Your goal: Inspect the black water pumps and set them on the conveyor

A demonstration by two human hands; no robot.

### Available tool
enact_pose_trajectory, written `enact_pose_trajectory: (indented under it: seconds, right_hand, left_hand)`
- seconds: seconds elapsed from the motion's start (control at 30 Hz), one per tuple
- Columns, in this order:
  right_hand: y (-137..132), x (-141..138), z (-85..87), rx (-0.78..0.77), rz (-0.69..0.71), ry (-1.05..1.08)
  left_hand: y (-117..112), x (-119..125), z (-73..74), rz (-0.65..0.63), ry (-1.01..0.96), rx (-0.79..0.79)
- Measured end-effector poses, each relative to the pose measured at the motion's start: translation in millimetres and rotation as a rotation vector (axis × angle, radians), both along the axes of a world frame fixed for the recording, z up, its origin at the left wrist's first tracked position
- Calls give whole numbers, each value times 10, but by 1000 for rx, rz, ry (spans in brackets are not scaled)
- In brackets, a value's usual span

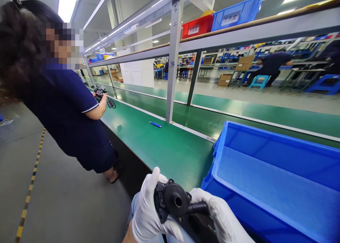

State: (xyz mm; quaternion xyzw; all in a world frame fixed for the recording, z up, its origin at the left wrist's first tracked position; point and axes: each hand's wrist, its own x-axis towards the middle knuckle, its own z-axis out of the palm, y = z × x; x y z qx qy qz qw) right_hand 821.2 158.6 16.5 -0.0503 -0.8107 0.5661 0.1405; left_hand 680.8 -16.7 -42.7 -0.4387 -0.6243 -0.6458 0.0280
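At the bottom of the head view, a black pump-like part [175, 199] has a round housing, a central hole and a short side pipe. My left hand [147, 209], in a white glove, is wrapped round its left side with the thumb up along the edge. The white-gloved right hand [225, 214] grips the part by the side pipe, its fingers curled. The lower end of the part is partly hidden by my hands. Beyond my hands, a blue pen-like tool [155, 124] lies on the green bench [127, 124].
A large blue bin [255, 168] stands close on my right. At the left, a co-worker [71, 105] holds a black device with a cable [100, 92]. A metal post [174, 58] rises from the bench; red [198, 26] and blue boxes [236, 14] sit on the shelf above.
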Motion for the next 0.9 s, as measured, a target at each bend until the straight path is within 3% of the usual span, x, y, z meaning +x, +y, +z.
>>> enact_pose_trajectory:
  seconds: [0.2, 0.5, 0.73, 0.9]
  right_hand:
    - [16, -11, -15, 6, 9, -35]
    - [9, -63, 46, 38, -47, -15]
    - [-4, -24, 102, 70, -20, 54]
    - [-5, -107, 125, 88, -65, -37]
  left_hand:
    - [-23, -15, -73, 18, -56, -16]
    - [4, 18, 19, -14, 39, 5]
    - [6, 6, -10, -6, -7, -4]
    - [53, 55, 120, 5, -28, -15]
